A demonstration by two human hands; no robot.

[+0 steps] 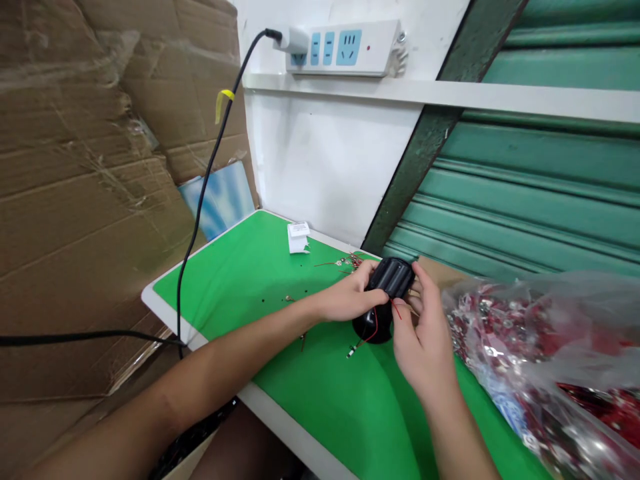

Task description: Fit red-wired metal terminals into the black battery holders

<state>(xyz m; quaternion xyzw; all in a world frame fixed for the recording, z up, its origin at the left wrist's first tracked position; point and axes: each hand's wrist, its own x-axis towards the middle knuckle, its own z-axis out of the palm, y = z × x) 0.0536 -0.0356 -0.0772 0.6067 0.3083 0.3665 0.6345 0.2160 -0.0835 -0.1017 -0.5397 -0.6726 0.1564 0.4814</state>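
Observation:
Both my hands hold a black plastic housing with grooves across its face. My left hand [353,293] grips its left side, the thumb lying along the lower edge. On the right side, the fingers of my right hand [420,320] are wrapped round it, with the thumb beside a short red wire [396,308]. Beneath the housing [393,276] is a rounded, glossy black part [375,325]; whether the two are joined, I cannot tell. A red wire runs down from there to a small black-and-white component [352,351] over the green table top.
Small wired parts [354,260] lie on the green table [320,393] behind my hands, near a folded white paper [299,238]. Clear bags of red and silvery parts [525,353] fill the right. A black cable [200,200] hangs at the left from a power strip [345,48].

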